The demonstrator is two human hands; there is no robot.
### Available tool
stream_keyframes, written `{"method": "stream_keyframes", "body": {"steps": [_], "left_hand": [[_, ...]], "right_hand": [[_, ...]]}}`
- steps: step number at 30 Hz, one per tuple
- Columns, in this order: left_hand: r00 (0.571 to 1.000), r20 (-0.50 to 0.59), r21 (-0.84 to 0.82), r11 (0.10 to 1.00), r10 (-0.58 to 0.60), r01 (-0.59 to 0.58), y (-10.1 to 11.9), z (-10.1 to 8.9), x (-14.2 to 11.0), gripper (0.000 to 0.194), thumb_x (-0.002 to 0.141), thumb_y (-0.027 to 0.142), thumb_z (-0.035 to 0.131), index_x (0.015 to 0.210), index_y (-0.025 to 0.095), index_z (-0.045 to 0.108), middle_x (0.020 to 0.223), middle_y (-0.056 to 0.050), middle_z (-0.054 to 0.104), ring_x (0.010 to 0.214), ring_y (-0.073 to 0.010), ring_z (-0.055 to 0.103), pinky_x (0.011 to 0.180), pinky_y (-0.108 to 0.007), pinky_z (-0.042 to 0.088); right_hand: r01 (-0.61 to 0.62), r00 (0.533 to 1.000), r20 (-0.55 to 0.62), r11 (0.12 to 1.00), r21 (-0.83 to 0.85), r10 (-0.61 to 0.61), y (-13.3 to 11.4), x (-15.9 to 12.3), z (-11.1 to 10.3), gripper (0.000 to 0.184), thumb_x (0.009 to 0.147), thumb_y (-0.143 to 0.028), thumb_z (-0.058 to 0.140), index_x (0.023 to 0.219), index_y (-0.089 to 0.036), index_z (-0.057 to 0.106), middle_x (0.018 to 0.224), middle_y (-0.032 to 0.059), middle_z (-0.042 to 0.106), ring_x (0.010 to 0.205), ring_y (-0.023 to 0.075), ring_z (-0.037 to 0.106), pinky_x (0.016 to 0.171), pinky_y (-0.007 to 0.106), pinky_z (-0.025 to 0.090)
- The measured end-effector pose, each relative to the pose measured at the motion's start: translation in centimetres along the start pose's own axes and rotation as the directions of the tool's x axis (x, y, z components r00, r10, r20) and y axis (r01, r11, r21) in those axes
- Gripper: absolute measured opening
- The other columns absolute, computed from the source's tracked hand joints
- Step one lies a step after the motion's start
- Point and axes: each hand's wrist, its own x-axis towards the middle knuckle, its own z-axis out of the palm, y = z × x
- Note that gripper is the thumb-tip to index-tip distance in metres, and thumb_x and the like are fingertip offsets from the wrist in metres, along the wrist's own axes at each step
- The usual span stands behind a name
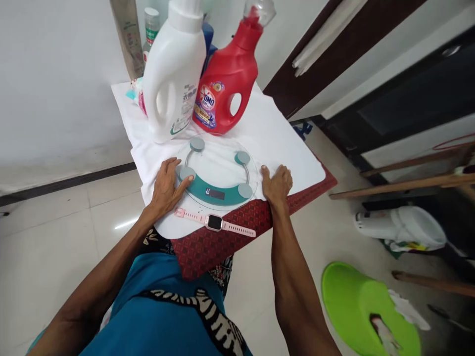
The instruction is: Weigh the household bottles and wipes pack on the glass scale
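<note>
A round clear-glass bathroom scale (222, 163) with a teal band, a small display and grey round pads lies on a white cloth. My left hand (166, 185) is at the scale's left edge, its thumb over the lower-left pad and its fingers on the cloth beside the glass. My right hand (277, 185) rests on the white cloth (293, 143) just right of the scale, thumb apart from the slightly bent fingers, holding nothing visible. In front of the scale, a pink-strapped smartwatch (214, 222) lies stretched out, its screen dark.
Behind the scale stand a white jug (174, 69) and a red OMO detergent bottle (228, 74). A red patterned cover (208, 252) hangs over the table's near edge. On the floor at right are a green basin (356, 301), a white bucket (401, 227) and wooden bars (401, 185).
</note>
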Motion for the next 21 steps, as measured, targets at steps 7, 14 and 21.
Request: {"method": "stream_keyframes", "body": {"steps": [7,14,21], "left_hand": [[0.999,-0.011,0.119,0.992,0.038,-0.037,0.5,-0.4,0.3,0.062,0.107,0.069,0.054,0.146,0.02,0.056,0.15,-0.019,0.057,0.146,-0.0359,0.056,0.126,-0.065,0.046],[1.0,0.023,0.254,0.967,0.015,-0.02,2.2,-1.1,0.6,0.05,0.108,0.056,0.059,0.147,0.024,0.061,0.15,-0.015,0.063,0.144,-0.0344,0.059,0.12,-0.06,0.053],[0.999,0.008,0.277,0.96,0.035,-0.036,2.8,-1.1,0.4,0.049,0.107,0.051,0.065,0.148,0.025,0.063,0.151,-0.014,0.065,0.145,-0.0335,0.059,0.121,-0.057,0.052]], "right_hand": [[0.076,0.997,0.027,0.991,-0.108,-0.073,1.4,0.6,1.1,0.094,0.108,-0.077,0.025,0.166,-0.005,0.043,0.175,0.0325,0.037,0.166,0.0467,0.029,0.13,0.073,0.023],[0.136,0.99,-0.027,0.98,-0.146,-0.141,2.3,0.0,1.1,0.094,0.108,-0.078,0.024,0.167,-0.007,0.043,0.173,0.032,0.04,0.162,0.0504,0.034,0.127,0.076,0.027],[0.152,0.985,-0.06,0.978,-0.145,-0.162,1.9,-0.3,1.0,0.091,0.109,-0.077,0.026,0.165,-0.009,0.045,0.169,0.0328,0.044,0.159,0.0517,0.038,0.122,0.079,0.031]]}}
